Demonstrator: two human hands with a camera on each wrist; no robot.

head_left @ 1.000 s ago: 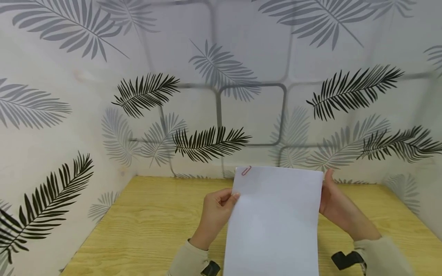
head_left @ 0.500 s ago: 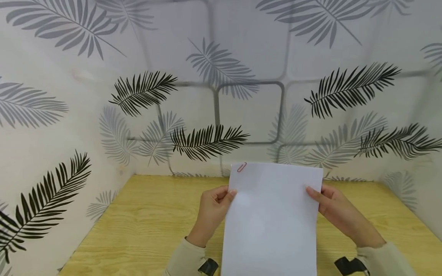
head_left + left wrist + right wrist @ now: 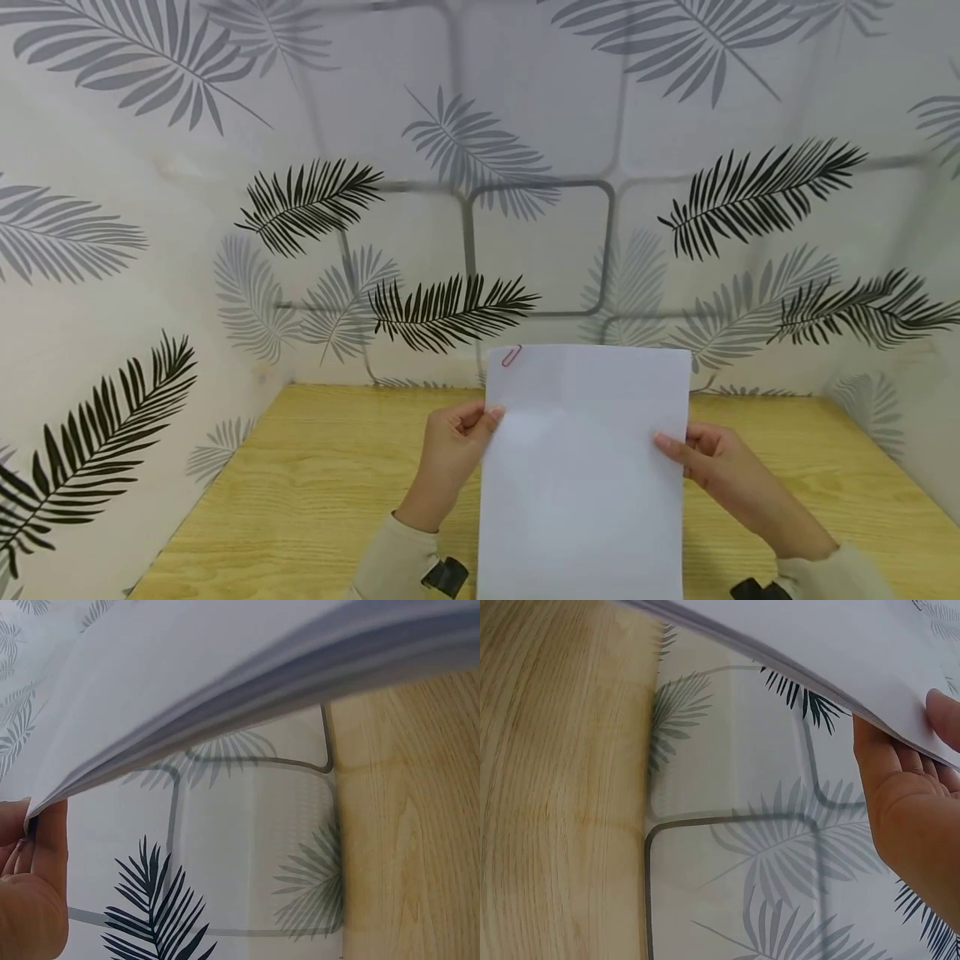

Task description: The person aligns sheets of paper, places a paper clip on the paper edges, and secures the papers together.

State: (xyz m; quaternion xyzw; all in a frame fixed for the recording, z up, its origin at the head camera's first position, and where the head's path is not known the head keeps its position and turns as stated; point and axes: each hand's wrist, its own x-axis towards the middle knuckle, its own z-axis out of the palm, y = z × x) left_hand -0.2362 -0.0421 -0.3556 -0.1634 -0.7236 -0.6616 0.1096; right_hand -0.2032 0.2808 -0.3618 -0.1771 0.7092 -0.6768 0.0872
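Observation:
A stack of white paper [image 3: 581,483] is held upright above the table, with a red paper clip [image 3: 512,356] at its top left corner. My left hand [image 3: 453,458] pinches the left edge, thumb in front and fingers behind. On the right edge, my right hand [image 3: 738,479] grips the sheets the same way, a little lower. Several layers show along the edge of the paper [image 3: 187,712] in the left wrist view. In the right wrist view the thumb [image 3: 943,718] lies on the paper's face, and the fingers are under it.
A light wood-grain table [image 3: 322,475] spreads beneath the hands. Behind it stands a pale wall [image 3: 540,250] with grey and black leaf prints, and another leaf-printed wall [image 3: 90,308] rises at the left.
The right hand's thumb came onto the front of the paper, and that hand then moved slightly lower along the edge. The stack shifted a little left and up with both hands.

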